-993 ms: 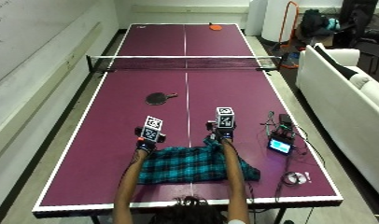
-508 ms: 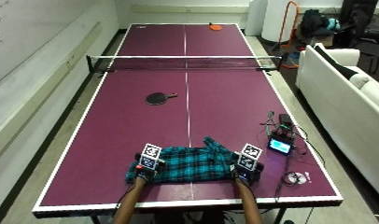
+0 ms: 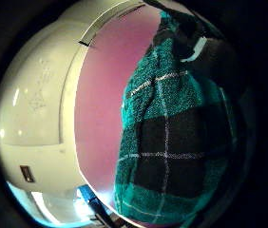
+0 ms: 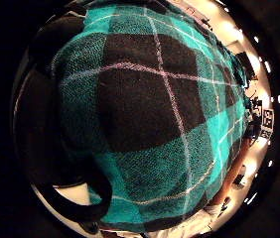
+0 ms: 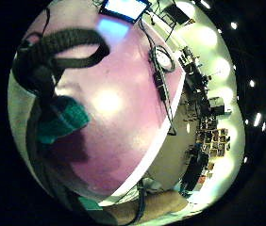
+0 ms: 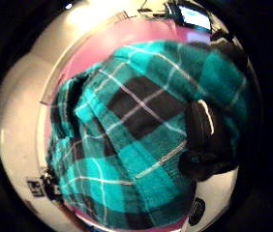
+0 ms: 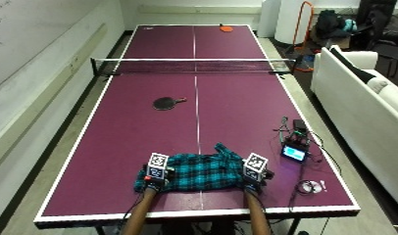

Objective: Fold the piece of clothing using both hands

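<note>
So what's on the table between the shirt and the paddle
Nothing: in the outside view the stretch of table between the shirt and the paddle is bare purple surface, crossed only by the white centre line.

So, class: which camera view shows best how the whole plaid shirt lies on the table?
The outside view: the whole shirt lies bunched on the table between both hands. The thumb side palm views and the left little finger one show close-up cloth only, the right little finger view just a scrap.
</note>
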A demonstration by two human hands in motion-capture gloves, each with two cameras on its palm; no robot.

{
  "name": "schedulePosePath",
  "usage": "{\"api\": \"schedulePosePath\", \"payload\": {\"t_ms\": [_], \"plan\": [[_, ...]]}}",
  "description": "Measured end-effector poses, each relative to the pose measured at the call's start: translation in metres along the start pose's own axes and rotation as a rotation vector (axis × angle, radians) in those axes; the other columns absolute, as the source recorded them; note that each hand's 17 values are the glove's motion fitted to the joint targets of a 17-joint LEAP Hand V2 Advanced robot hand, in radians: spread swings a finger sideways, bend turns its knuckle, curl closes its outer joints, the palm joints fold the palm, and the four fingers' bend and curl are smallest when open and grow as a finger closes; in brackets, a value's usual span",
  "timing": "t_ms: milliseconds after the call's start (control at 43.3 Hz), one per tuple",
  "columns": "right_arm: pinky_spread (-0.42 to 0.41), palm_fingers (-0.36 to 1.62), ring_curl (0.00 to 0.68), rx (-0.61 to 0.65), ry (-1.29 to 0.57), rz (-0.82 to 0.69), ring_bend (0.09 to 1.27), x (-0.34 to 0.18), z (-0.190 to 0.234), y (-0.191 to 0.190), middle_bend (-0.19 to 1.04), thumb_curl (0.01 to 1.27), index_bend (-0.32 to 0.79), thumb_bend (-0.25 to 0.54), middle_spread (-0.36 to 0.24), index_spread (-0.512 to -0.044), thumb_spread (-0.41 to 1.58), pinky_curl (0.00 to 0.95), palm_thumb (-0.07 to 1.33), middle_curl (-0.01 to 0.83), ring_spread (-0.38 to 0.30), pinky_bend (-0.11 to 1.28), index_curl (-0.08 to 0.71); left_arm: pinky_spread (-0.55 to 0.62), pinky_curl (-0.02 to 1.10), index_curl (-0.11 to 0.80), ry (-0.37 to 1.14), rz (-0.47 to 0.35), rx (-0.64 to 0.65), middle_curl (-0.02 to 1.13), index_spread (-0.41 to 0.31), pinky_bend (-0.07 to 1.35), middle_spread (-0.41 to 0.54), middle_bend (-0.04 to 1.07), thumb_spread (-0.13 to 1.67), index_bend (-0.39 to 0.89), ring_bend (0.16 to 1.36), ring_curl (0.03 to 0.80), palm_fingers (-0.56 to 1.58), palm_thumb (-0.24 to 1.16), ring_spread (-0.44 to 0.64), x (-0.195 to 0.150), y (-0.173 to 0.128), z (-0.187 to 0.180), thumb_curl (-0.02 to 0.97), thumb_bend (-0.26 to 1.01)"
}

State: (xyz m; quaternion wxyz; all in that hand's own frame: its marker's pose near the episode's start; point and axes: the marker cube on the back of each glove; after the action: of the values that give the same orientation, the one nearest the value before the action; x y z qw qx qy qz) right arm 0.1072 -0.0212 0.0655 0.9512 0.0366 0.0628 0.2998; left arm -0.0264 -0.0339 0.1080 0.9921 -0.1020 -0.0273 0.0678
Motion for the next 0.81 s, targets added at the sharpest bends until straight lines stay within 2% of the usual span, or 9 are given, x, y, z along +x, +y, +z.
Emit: {"api": "schedulePosePath", "payload": {"t_ms": [92, 208, 277, 369, 508, 554, 646, 808], "plan": [[-0.156, 1.13, 0.458, -0.076, -0.108, -0.025, 0.84, -0.012, 0.002, -0.008, 0.42, 0.32, 0.03, 0.104, -0.155, -0.288, 1.23, 0.417, 0.86, 0.451, -0.182, 0.55, 0.143, 0.23, 0.42, 0.374, 0.011, 0.003, -0.062, 0.31, -0.174, 0.32, -0.055, 0.15, 1.59, 0.15, 0.59, 0.366, 0.52, 0.28, -0.02, -0.001, 0.007, 0.000, 0.134, 0.00], [-0.224, 1.16, 0.480, -0.058, -0.323, -0.065, 0.85, -0.039, -0.031, -0.022, 0.44, 0.34, 0.05, 0.089, -0.182, -0.291, 1.14, 0.445, 0.91, 0.464, -0.209, 0.59, 0.147, 0.23, 0.41, 0.377, 0.044, 0.011, -0.034, 0.31, -0.173, 0.32, -0.052, 0.15, 1.59, 0.17, 0.58, 0.363, 0.53, 0.28, -0.01, -0.006, 0.002, -0.006, 0.138, 0.01], [-0.250, 1.18, 0.484, 0.007, -0.465, -0.172, 0.85, -0.095, -0.047, -0.043, 0.44, 0.35, 0.06, 0.073, -0.184, -0.289, 1.10, 0.453, 0.93, 0.467, -0.218, 0.61, 0.148, 0.22, 0.41, 0.384, 0.074, -0.051, 0.040, 0.31, -0.176, 0.29, -0.065, 0.16, 1.56, 0.18, 0.58, 0.358, 0.57, 0.31, -0.02, -0.022, -0.002, -0.019, 0.152, 0.02], [-0.267, 1.18, 0.485, 0.087, -0.475, -0.281, 0.85, -0.150, -0.079, -0.039, 0.45, 0.37, 0.06, 0.053, -0.188, -0.290, 1.06, 0.454, 0.95, 0.470, -0.226, 0.62, 0.149, 0.22, 0.40, 0.383, 0.152, -0.144, 0.104, 0.32, -0.174, 0.26, -0.087, 0.18, 1.55, 0.16, 0.58, 0.357, 0.61, 0.33, -0.05, -0.043, 0.001, -0.039, 0.165, 0.02], [-0.279, 1.18, 0.485, 0.098, -0.413, -0.381, 0.85, -0.207, -0.115, 0.002, 0.44, 0.38, 0.07, 0.020, -0.192, -0.290, 1.01, 0.454, 0.97, 0.471, -0.232, 0.63, 0.156, 0.22, 0.39, 0.376, 0.121, -0.197, 0.285, 0.34, -0.170, 0.24, -0.107, 0.18, 1.53, 0.14, 0.58, 0.361, 0.63, 0.37, -0.07, -0.072, 0.009, -0.069, 0.183, 0.04], [-0.281, 1.19, 0.485, 0.094, -0.395, -0.413, 0.84, -0.226, -0.120, 0.016, 0.44, 0.39, 0.07, 0.011, -0.192, -0.290, 1.00, 0.454, 0.97, 0.471, -0.233, 0.63, 0.159, 0.22, 0.39, 0.374, 0.108, -0.220, 0.283, 0.34, -0.168, 0.23, -0.111, 0.18, 1.53, 0.15, 0.58, 0.363, 0.64, 0.38, -0.08, -0.086, 0.005, -0.062, 0.187, 0.04], [-0.288, 1.19, 0.484, 0.079, -0.360, -0.482, 0.84, -0.266, -0.118, 0.043, 0.44, 0.40, 0.08, -0.007, -0.193, -0.289, 0.98, 0.453, 0.99, 0.471, -0.234, 0.64, 0.165, 0.21, 0.39, 0.372, 0.169, -0.186, 0.227, 0.35, -0.167, 0.22, -0.115, 0.18, 1.53, 0.14, 0.58, 0.362, 0.65, 0.41, -0.08, -0.113, -0.022, -0.018, 0.196, 0.05], [-0.295, 1.19, 0.484, 0.072, -0.327, -0.644, 0.84, -0.322, -0.121, 0.112, 0.43, 0.41, 0.08, -0.022, -0.197, -0.289, 0.95, 0.452, 0.98, 0.470, -0.236, 0.65, 0.172, 0.21, 0.39, 0.364, 0.173, -0.219, 0.265, 0.35, -0.162, 0.21, -0.124, 0.18, 1.53, 0.14, 0.57, 0.362, 0.66, 0.43, -0.09, -0.132, 0.003, -0.029, 0.206, 0.06]]}}
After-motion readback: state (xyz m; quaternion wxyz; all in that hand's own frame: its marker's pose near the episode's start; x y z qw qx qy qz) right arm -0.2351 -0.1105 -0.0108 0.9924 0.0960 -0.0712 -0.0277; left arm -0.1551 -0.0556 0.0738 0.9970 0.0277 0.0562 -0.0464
